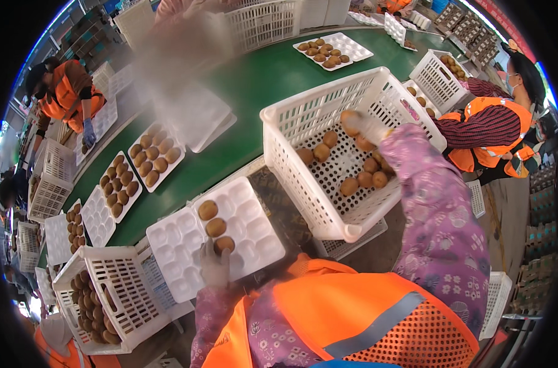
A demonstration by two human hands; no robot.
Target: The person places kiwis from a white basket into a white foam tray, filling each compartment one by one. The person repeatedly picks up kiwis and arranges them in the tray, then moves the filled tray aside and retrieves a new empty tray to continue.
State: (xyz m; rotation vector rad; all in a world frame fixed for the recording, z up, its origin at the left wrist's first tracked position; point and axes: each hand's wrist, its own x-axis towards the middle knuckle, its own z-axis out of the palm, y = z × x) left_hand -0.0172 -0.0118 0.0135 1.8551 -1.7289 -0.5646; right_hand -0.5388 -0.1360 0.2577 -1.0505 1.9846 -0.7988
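My left hand (214,269), in a pale glove, has finger and thumb on a brown kiwifruit (224,245) in a white moulded plastic tray (256,232). That fruit ends a row of three kiwifruit; the tray's other visible cups hold none. My right hand (373,129), gloved and blurred by motion, is inside a white slatted plastic crate (302,193). At its fingertips is a kiwifruit (349,122), held above the crate's floor. Several loose kiwifruit (366,178) lie on the perforated bottom beneath, some partly hidden by my right sleeve.
A green conveyor belt (256,83) curves past, carrying filled trays (155,156) and a half-filled tray (327,51). A crate of kiwifruit (127,285) stands at left. Co-workers in orange vests (495,122) stand right and left. Something blurred covers part of the far side.
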